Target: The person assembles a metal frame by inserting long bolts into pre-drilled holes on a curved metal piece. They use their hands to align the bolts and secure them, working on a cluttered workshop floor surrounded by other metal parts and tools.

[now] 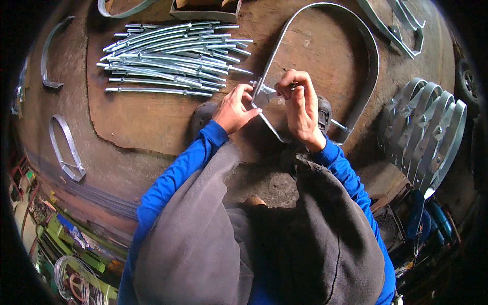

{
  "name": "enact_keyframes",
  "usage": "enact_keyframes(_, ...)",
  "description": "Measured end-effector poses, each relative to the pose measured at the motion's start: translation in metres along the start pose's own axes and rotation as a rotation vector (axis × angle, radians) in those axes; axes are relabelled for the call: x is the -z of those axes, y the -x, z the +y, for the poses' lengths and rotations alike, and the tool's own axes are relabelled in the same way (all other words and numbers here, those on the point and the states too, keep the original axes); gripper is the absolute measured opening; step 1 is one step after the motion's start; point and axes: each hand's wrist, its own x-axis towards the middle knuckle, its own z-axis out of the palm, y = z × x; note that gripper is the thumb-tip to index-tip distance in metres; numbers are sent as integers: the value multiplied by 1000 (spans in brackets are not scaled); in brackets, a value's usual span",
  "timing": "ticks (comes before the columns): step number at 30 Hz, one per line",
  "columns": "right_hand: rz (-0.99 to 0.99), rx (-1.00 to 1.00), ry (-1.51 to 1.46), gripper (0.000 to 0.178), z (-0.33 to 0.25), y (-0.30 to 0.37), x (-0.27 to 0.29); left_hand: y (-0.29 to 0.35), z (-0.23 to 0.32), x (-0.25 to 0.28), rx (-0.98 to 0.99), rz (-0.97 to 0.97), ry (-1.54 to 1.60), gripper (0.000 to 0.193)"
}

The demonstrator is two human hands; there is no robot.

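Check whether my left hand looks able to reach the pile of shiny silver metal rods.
Probably yes: your left hand is close beside the rods, with nothing visible between, though it seems to be holding the curved grey metal strap.

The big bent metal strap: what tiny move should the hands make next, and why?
Perhaps the right hand should gently turn the silvery bolt-like piece while the left hand steadies the metal strap: the left hand is on the strap's edge beside that piece, and the right hand is curled close by, though its exact grip is unclear.
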Motion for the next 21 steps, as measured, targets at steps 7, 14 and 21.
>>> enact_keyframes(7, -107, 472, 178, 14, 29, 26, -15, 0, 10, -6, -5, 45, -158, 79)
enact_keyframes(14, -303, 384, 192, 27, 55, 34, -25, -24, 11, -9, -101, 233, -278, 59)
enact_keyframes(21, -461, 364, 240, 40, 47, 34, -19, -34, -5, -11, -151, 234, -258, 63)
